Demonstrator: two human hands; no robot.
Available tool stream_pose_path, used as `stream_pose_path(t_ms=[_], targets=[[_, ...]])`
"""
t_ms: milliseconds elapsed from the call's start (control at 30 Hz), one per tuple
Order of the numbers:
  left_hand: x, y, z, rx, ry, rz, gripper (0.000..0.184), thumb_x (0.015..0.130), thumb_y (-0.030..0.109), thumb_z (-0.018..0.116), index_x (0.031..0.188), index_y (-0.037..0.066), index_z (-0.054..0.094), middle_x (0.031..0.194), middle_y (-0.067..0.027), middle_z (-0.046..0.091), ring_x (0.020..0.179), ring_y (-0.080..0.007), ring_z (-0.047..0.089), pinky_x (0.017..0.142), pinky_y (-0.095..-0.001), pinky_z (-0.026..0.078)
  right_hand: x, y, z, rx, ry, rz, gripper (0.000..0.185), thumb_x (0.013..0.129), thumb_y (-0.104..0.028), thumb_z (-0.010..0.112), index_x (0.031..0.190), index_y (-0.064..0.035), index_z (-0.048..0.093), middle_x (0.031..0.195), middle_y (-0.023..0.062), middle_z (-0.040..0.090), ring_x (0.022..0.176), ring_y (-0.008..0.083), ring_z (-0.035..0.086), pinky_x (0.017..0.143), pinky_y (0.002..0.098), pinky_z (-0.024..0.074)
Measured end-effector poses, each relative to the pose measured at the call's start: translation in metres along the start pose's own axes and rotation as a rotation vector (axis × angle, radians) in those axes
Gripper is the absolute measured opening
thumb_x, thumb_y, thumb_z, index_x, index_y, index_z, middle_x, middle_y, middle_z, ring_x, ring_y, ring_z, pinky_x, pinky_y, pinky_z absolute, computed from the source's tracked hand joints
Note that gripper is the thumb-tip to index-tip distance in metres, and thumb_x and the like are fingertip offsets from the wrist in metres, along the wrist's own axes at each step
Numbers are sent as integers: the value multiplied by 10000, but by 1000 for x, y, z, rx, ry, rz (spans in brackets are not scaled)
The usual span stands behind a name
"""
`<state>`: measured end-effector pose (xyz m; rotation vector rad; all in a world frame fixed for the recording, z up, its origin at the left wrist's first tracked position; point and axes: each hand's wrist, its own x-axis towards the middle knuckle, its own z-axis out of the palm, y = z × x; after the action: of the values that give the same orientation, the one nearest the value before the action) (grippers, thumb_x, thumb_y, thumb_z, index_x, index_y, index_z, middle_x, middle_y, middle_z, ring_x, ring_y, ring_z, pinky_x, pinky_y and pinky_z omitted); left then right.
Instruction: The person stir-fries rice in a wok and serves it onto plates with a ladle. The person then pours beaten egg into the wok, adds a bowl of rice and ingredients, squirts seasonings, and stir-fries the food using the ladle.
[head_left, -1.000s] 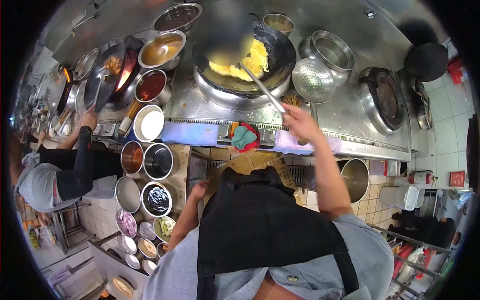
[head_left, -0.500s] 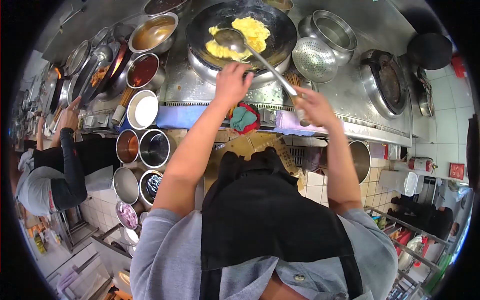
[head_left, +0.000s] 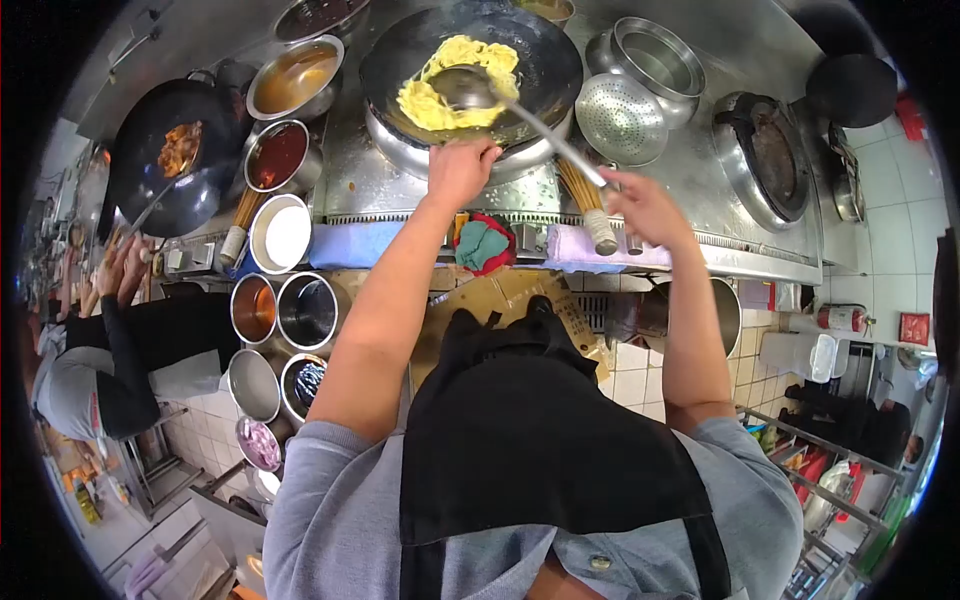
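Note:
A black wok [head_left: 548, 75] sits on the metal burner ring, with yellow scrambled egg [head_left: 452, 112] gathered in it. My left hand [head_left: 462, 170] is closed on the near rim of the wok, its fingertips partly hidden. My right hand [head_left: 648, 208] grips the end of a long-handled ladle [head_left: 466, 88], whose bowl lies on the egg. Below the left hand, a green and red cloth [head_left: 484, 245] rests at the stove's front edge. A bamboo brush [head_left: 590, 205] lies just left of my right hand.
A perforated strainer [head_left: 622, 120] and a metal pot [head_left: 657, 60] stand right of the wok. Bowls of red sauce [head_left: 280, 157] and white contents [head_left: 281, 238] line the left. At far left a co-worker handles another wok [head_left: 190, 205].
My left hand has closed on the wok's rim. The ladle has shifted slightly, and the egg is more bunched together. The co-worker's wok has tipped into fuller view.

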<state>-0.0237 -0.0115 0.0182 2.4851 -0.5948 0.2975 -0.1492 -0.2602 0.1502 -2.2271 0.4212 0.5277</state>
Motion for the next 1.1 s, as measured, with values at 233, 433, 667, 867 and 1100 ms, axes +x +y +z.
stream_pose_path(t_ms=[233,433,667,867,1100], targets=[[9,-9,-12,66,-145,108,233,910,395,597,958,189,694,661,-112,652,703,-300,645,856,-414,447,106,-5,97,-196,472,-411,380,900,-190,554,1273,-123,582,928,241,669,858,419,643,813,486,509],[2,-20,5,-142,5,156,237,891,382,606,933,158,674,715,-117,664,736,-341,646,683,-448,497,8,18,65,-43,222,-383,381,915,-122,548,1296,-122,570,934,237,661,879,398,637,792,429,504],[-6,10,-4,-166,-93,79,154,881,292,621,943,162,677,696,-128,655,690,-342,641,658,-450,499,-105,-3,-16,-293,165,-444,511,827,12,562,1328,-80,532,817,138,615,722,238,586,718,338,482],[-26,70,-90,-163,139,296,157,843,281,644,783,136,646,691,-71,632,636,-300,632,545,-425,495,-163,-66,-89,-511,-32,-270,453,834,-19,583,1285,-69,571,940,186,673,845,313,664,774,366,506],[-33,22,10,-171,147,269,104,850,227,653,821,131,626,645,-82,622,584,-286,608,536,-411,463,-28,-63,-21,-540,140,-462,453,844,-105,598,1296,-108,570,1008,197,668,932,371,641,826,423,487]])
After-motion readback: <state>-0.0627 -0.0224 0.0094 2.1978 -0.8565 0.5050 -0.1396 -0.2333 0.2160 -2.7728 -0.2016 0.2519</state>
